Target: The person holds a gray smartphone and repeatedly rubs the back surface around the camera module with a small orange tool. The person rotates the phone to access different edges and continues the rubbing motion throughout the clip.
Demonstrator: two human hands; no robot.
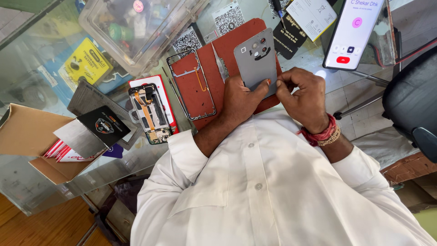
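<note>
Both hands are pinching the grey phone back cover (256,58) over the red mat (227,41): the left hand (240,101) at its lower edge, the right hand (304,96) at four o'clock. Uneven pulling risks bending it; the opened phone body (150,115) is lying at nine o'clock.

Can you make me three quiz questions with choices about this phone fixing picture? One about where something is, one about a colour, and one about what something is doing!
1. Where does the opened phone lie?
A. On the glass counter beside the red mat
B. In the cardboard box
C. On the chair

2. What colour is the phone back cover?
A. Green
B. Grey
C. Yellow

3. What is the back cover's state?
A. Lying alone on the mat
B. Held by the left hand and right hand
C. Fitted on a phone

Answers: 1 A, it rests on the glass left of the mat. 2 B, its surface is plain grey. 3 B, both hands' fingers pinch its lower edge.
</note>
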